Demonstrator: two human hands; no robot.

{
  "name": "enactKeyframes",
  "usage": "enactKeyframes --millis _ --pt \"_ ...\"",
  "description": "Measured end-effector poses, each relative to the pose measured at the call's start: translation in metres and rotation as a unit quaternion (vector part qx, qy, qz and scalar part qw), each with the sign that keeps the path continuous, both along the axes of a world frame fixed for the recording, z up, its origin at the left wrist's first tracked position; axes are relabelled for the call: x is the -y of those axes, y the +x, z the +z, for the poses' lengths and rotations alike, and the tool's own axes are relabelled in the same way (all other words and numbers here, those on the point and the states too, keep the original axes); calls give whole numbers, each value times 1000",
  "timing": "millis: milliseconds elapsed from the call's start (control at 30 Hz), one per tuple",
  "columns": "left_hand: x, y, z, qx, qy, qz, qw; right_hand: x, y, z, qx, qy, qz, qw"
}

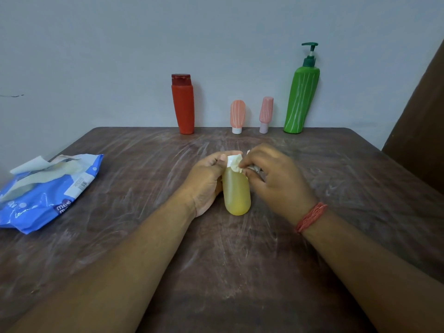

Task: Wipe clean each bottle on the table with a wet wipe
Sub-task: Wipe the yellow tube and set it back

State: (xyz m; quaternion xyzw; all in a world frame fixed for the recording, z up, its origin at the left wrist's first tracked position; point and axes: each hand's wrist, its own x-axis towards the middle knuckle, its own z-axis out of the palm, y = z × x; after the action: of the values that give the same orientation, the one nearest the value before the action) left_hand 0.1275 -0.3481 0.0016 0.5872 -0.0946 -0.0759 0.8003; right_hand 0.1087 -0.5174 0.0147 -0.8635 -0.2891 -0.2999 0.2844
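Left hand (206, 182) grips the translucent yellow plastic bottle (236, 193), steadying it on the bench (120, 236), while right hand (276, 179) fingers pinch the white wet wipe (233, 161) around its far end.

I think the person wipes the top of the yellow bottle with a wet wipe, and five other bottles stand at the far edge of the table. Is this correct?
Not quite: the head view shows four bottles at the far edge, not five: a red bottle, two small pink tubes and a green pump bottle. The wiping of the yellow bottle is right.
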Motion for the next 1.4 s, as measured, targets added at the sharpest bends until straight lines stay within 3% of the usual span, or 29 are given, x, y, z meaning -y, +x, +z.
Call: enactKeyframes --millis 200,400,633,833,1000,1167,1300,1400 --pt "-7 9 1 -8 -30 83 996 1 -3 -4 -93 -196 107 970" --pt "-1 2 1 6 16 41 999 -4 4 -4 3 -13 -24 1000" --pt "-4 4 0 11 -2 56 998 11 2 -1 -87 -155 103 979" --pt "-3 1 1 23 32 23 999 0 5 -3 -21 27 -6 999" --pt "-2 0 1 27 40 23 999 -7 3 -3 1 17 -33 999" --pt "-3 0 1 21 33 32 999 3 -4 1 -31 -86 45 995" --pt "-2 -1 2 52 69 18 996 -2 -1 2 5 2 -6 1000" --pt "-1 -3 3 66 67 3 996 -11 -2 2 31 -6 -9 999"
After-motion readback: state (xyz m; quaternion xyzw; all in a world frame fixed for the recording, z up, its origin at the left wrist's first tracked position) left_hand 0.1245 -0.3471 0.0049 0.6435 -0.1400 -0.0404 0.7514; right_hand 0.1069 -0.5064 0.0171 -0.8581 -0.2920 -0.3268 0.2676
